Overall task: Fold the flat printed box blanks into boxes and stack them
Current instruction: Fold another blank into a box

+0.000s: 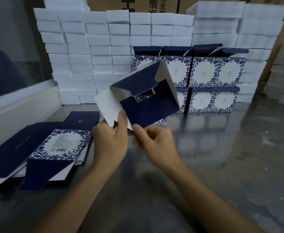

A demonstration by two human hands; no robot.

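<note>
Head camera looks forward and down, close over the table (205,165)

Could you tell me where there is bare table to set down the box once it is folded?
The table lies bare right of the hands and in front of the folded boxes. Crowded: the flat blanks fill the left, and white foam blocks wall the back. Both hands hold the half-folded box.
</note>
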